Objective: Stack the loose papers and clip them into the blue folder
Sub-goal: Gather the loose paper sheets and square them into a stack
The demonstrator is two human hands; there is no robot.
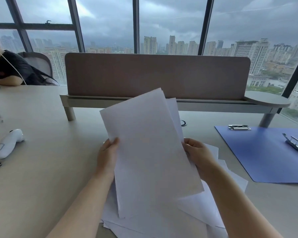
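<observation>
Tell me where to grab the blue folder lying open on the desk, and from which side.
Take the flat blue plastic folder by its bare near-left corner, coming from the left with the right hand once it lets go of the white paper sheets. That edge is free; the metal clips sit further back.

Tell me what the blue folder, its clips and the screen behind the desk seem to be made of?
Blue folder: probably matte plastic, being flat, thin and evenly coloured, though coated card is possible. Clips: metal, judging by their shiny silver glint. Screen: likely fabric or felt over a board, with a dull, soft-looking brownish surface.
</observation>
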